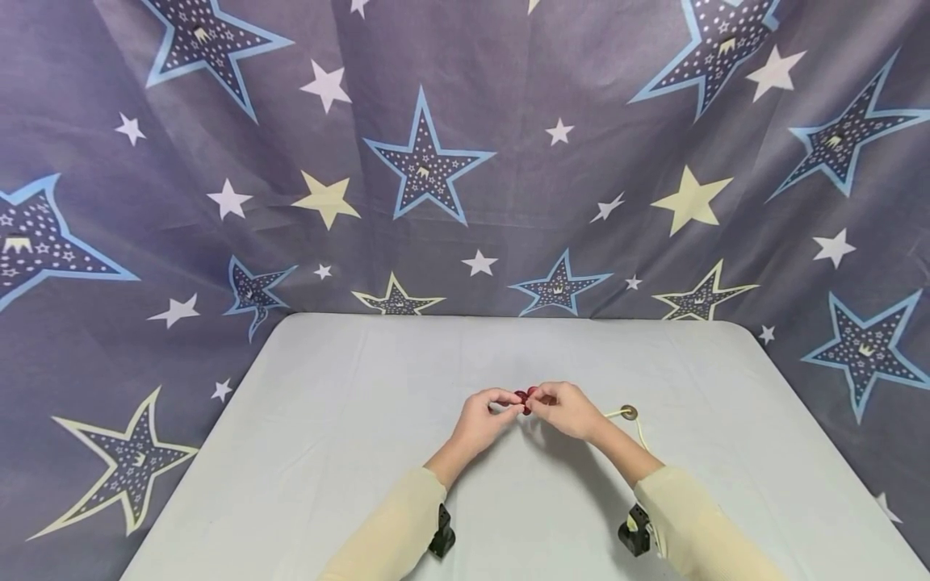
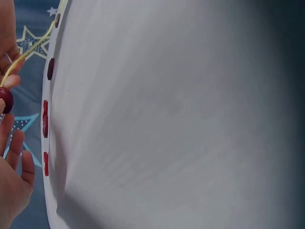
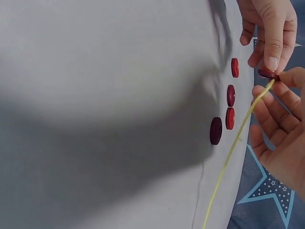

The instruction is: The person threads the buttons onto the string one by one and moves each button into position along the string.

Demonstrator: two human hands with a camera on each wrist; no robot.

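Note:
My left hand [image 1: 481, 421] pinches a dark red button [image 3: 268, 74] between thumb and fingers, raised above the white table [image 1: 349, 452]. My right hand [image 1: 565, 410] is close against it, pinching a yellow cord [image 3: 240, 131] where the cord meets the button's face. From there the cord trails past my right wrist to a brown button [image 1: 629, 412] lying on the table. Below my hands lie several loose buttons, among them a bright red button [image 3: 235, 67] and a dark maroon button [image 3: 216, 131]. How far the cord passes through the held button is hidden by fingertips.
A grey-blue curtain [image 1: 465, 242] with printed stars hangs behind and along both sides of the table. Black wrist mounts [image 1: 441, 532] sit under both sleeves. The loose buttons stand in a line near the far table edge in the right wrist view.

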